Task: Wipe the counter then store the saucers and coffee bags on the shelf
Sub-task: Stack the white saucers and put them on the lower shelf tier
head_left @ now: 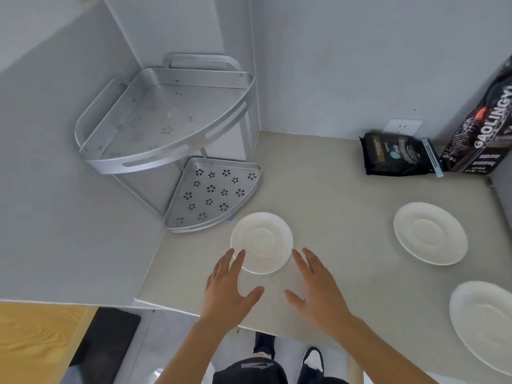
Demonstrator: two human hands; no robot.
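both hands spread wide and empty, left hand (225,284) and right hand (315,286) flanking the near saucer (261,242) on the counter (332,206) just beside the shelf (213,194). my worry: flat rim, fingertips slip, saucer skids into the shelf.

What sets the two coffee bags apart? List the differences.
The small coffee bag lies flat on the counter; the large coffee bag stands leaning in the corner. The small one has a teal dot and a blue clip on its edge; the large one has big white lettering. Both are black and not yet shelved.
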